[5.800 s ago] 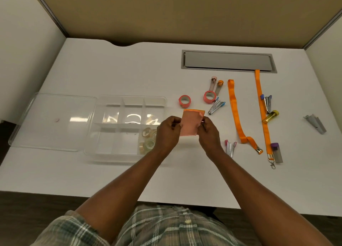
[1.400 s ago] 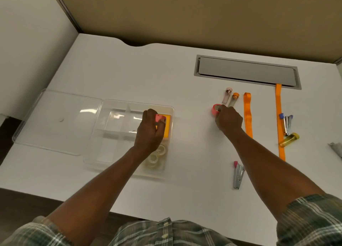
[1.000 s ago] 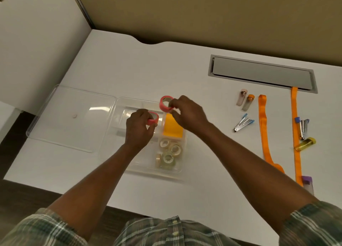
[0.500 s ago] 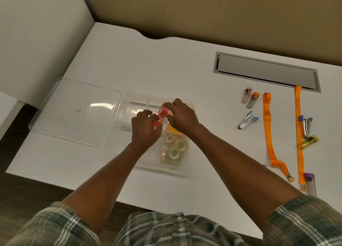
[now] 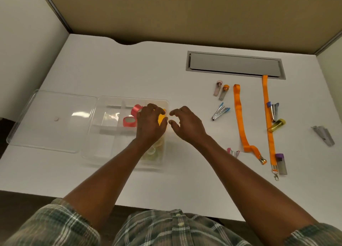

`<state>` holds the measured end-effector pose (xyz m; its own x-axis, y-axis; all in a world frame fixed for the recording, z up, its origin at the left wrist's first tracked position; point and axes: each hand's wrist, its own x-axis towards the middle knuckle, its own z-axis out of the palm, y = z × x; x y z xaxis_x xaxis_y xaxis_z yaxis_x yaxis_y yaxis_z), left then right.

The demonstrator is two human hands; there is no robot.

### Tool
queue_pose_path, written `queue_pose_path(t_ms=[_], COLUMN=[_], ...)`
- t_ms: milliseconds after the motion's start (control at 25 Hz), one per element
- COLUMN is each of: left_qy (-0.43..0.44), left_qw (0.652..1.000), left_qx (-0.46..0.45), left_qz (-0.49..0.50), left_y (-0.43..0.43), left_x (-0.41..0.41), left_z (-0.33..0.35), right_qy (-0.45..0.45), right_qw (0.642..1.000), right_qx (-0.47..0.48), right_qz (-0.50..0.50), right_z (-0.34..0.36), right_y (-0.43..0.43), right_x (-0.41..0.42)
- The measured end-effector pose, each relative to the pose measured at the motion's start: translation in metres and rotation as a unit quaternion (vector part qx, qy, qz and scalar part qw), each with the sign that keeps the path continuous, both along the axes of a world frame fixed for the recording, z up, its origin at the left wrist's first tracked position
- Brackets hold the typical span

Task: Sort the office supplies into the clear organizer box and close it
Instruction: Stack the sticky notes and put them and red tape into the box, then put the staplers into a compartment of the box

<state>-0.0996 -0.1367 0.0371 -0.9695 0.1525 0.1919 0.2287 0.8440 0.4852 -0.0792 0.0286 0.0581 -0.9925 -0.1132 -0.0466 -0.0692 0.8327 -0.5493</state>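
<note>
Pink rolls [image 5: 129,121] have left your hands and now lie in the box [image 5: 127,98]; the tape step looks complete.

Your left hand [image 5: 150,123] hovers over the box's right side and your right hand [image 5: 185,124] is just beside its right wall, both with fingers apart and loosely curled, holding nothing. Contents: pink rolls in the far middle compartment, one tilted on edge; orange notes [image 5: 162,120] far right; clear rolls [image 5: 153,151] near right, partly hidden by your left wrist. The other compartments appear unfilled. The lid [image 5: 51,120] lies open, flat, to the left. Next, reach right for the loose items on the desk [image 5: 129,70]: blue tool [image 5: 220,113], tubes [image 5: 221,92], lanyards [image 5: 240,116]. Fold each lanyard first; at full length it likely will not fit a compartment.
</note>
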Motion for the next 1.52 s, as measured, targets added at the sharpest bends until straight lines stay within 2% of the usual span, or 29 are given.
queue_pose_path(t_ms=[320, 600, 760, 920, 1120, 1280, 1360, 1440, 1520], left_qy=[-0.021, -0.065, -0.162, -0.286, -0.298, -0.303, -0.327, -0.363, -0.405], left_qw=[0.997, 0.991, 0.98, 0.948, 0.944, 0.949, 0.944, 0.929, 0.891], left_qx=[-0.015, -0.017, -0.019, -0.089, -0.109, -0.061, -0.013, 0.067, 0.195], left_qz=[-0.073, -0.117, -0.118, -0.107, -0.094, -0.068, -0.039, 0.002, 0.055], left_y=[0.108, 0.179, 0.209, 0.238, 0.255, 0.256, 0.253, 0.25, 0.248], left_x=[0.034, 0.065, 0.086, 0.106, 0.12, 0.116, 0.113, 0.11, 0.109], left_z=[-0.001, -0.013, -0.02, -0.027, -0.036, -0.039, -0.038, -0.037, -0.034], right_qy=[-0.018, -0.053, -0.094, -0.124, -0.1, -0.048, -0.053, -0.072, -0.078], right_qw=[0.998, 0.986, 0.98, 0.975, 0.979, 0.966, 0.955, 0.946, 0.944], right_qx=[-0.004, -0.013, 0.005, 0.003, 0.016, 0.071, 0.075, 0.06, 0.048], right_qz=[-0.058, -0.156, -0.178, -0.186, -0.179, -0.245, -0.281, -0.309, -0.317], right_z=[-0.003, -0.012, -0.023, -0.034, -0.042, -0.038, -0.039, -0.042, -0.045], right_y=[0.1, 0.202, 0.24, 0.255, 0.267, 0.288, 0.303, 0.317, 0.327], right_x=[0.058, 0.088, 0.103, 0.121, 0.143, 0.15, 0.152, 0.154, 0.154])
